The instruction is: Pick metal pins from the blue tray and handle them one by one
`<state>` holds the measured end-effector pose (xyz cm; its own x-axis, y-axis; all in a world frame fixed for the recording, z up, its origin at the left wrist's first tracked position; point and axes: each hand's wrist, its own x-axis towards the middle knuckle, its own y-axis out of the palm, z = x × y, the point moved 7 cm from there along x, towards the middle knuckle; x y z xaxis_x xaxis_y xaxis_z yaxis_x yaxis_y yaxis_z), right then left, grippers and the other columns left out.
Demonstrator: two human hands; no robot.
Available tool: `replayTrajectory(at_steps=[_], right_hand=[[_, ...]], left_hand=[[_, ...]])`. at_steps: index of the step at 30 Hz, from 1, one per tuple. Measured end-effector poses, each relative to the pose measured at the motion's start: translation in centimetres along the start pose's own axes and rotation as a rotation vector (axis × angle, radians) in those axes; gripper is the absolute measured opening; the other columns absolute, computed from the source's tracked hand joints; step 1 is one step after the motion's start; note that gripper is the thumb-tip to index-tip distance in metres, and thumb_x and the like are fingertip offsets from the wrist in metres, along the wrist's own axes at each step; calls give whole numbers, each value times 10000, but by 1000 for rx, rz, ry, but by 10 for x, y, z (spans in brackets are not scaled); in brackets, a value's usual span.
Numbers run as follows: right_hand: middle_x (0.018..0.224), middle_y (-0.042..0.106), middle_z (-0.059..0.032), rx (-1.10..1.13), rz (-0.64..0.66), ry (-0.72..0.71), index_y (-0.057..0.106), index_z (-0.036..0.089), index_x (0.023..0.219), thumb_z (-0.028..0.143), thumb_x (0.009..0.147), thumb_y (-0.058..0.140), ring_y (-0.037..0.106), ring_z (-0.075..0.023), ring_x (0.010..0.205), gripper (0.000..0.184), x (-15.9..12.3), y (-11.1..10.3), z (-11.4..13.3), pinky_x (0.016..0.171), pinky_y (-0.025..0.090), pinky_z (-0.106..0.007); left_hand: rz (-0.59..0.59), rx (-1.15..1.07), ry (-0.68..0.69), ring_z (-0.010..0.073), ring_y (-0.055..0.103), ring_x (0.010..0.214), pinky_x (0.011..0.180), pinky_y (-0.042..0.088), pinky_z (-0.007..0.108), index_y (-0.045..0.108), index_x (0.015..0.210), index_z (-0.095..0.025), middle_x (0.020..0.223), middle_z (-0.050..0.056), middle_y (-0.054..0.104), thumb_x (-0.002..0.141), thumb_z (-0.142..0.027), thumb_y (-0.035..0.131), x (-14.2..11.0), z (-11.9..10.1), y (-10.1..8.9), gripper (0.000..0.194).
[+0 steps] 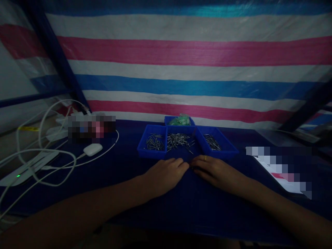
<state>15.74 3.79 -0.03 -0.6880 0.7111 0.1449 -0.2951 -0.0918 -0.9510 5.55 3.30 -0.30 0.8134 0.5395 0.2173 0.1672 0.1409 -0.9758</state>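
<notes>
My left hand (168, 175) rests on the dark blue table (192, 214) with its fingers curled and pressed together. My right hand (216, 172), with a ring on one finger, is close beside it, its fingertips drawn in. The fingertips of both hands almost meet. Something small and dark shows at the right fingertips, too dim to name. Just beyond the hands lies a loose pile of thin metal pins (178, 141). A left blue tray (141, 147) and a right blue tray (228, 147) flank it, both holding similar pins.
Behind the pile a blue tray (168, 118) holds a green plastic bag (180, 120). White cables (75, 160), a white charger case (92, 149) and a power strip (28, 169) crowd the left. A bright, partly blurred flat object (277, 173) lies right. A striped sheet (181, 52) hangs behind.
</notes>
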Motion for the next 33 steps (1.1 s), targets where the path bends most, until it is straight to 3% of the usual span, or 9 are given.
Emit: replayTrajectory(at_steps=[6, 13, 18, 23, 28, 33], right_hand=[[985, 549, -55, -18, 1, -2, 524, 193, 1060, 188, 856, 384, 529, -146, 876, 248, 0, 2, -3, 790, 441, -303], [941, 528, -61, -59, -10, 31, 537, 186, 1003, 162, 843, 386, 525, -150, 820, 221, -1, 0, -5, 732, 448, -303], [866, 537, -45, -19, 11, 42, 536, 183, 971, 170, 835, 405, 521, -143, 779, 190, -2, -1, -1, 723, 443, -297], [942, 535, -64, -41, -18, 42, 510, 202, 1096, 210, 837, 415, 520, -160, 849, 276, -3, -1, -2, 770, 438, -318], [1035, 526, -84, -50, -78, 52, 409, 197, 1223, 229, 834, 426, 502, -175, 920, 391, -3, -3, -6, 822, 421, -351], [919, 562, -62, -7, -42, 36, 514, 187, 1079, 269, 842, 428, 531, -160, 833, 265, -2, -7, 2, 749, 443, -322]], left_hand=[[9, 15, -100, 142, 530, 675, 561, 437, 257, 471, 849, -154, 784, 8, 517, 839, -139, 375, 1, 11, 6, 98], [9, 16, -110, 147, 531, 694, 573, 437, 263, 475, 848, -150, 787, 20, 520, 853, -152, 354, 0, 13, 7, 121], [9, 16, -106, 149, 531, 730, 576, 436, 263, 479, 937, -151, 821, 25, 515, 866, -158, 336, -1, 12, 8, 160], [-11, 57, -130, 143, 530, 717, 527, 425, 245, 454, 1044, -152, 851, 25, 501, 871, -159, 339, -2, 13, 4, 208], [-28, 60, -89, 133, 520, 718, 492, 408, 230, 483, 1007, -174, 853, 12, 487, 877, -179, 346, -1, 8, -5, 189], [-51, 52, -23, 130, 510, 703, 482, 387, 223, 498, 938, -184, 829, -2, 496, 878, -193, 360, 0, 1, -9, 150]])
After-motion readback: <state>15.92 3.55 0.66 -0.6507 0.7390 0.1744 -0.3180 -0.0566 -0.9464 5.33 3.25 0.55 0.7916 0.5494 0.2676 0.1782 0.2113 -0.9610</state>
